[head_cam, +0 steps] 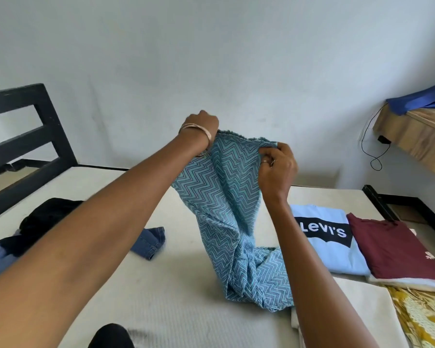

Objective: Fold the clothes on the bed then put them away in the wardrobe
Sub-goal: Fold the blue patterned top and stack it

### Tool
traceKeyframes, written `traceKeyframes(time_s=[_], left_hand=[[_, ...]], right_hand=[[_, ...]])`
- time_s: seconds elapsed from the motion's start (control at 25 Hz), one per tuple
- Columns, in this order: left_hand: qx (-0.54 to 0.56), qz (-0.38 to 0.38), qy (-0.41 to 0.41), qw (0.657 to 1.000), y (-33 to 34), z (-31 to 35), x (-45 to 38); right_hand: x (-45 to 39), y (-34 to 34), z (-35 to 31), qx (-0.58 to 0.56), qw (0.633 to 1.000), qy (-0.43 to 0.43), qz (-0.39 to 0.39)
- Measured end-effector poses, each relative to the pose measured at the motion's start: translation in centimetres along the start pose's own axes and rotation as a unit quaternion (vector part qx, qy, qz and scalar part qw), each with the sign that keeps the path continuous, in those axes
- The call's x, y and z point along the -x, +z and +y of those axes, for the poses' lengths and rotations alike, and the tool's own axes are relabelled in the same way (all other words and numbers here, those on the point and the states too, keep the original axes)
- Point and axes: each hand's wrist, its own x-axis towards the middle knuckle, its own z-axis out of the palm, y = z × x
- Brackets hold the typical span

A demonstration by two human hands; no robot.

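Teal-and-white zigzag-patterned woven cloth (pixel 226 197), one piece, held up at centre frame over the bed; long axis runs near vertical, top edge lifted, lower end crumpled on the cream mattress (pixel 181 285) at lower centre and trailing toward the lower right. Top edge slants slightly down from left to right between two grips. Left hand (pixel 203 123), above and left of centre, fingers curled round the upper left corner of the cloth; two metal bangles (pixel 199 129) at that wrist. Right hand (pixel 278 163), just right of centre, pinches the upper right corner between thumb and fingers; one ring (pixel 264 161) on a finger. Right of frame, lying flat on the mattress: one folded light blue T-shirt with black "Levi's" logo (pixel 329 237), and just beside it, overlapping its right edge, one folded maroon T-shirt (pixel 397 247). Lower right corner: one yellow floral printed cloth (pixel 422 320), partly cut off. Left of frame: one crumpled black garment (pixel 43 222), and one piece of blue denim (pixel 150 241) showing from under the left forearm. Black wooden headboard (pixel 28 144) at upper left. Upper right: wooden shelf (pixel 417 136) with one blue cloth (pixel 422 97) on top, one black cable (pixel 372 146) hanging below it against the white wall (pixel 211 46).
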Motion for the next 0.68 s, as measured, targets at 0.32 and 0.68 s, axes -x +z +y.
traceKeyframes(time_s=[0.32,0.68], left_hand=[[0.169,-0.069,0.161,0.97,4.2,-1.8,1.2],[0.307,-0.002,0.238,0.921,7.4,-0.9,3.2]], right_hand=[[-4.6,-2.1,-0.2,-0.007,0.994,0.083,-0.064],[-5.4,-2.9,-0.4,0.038,0.991,0.098,-0.081]])
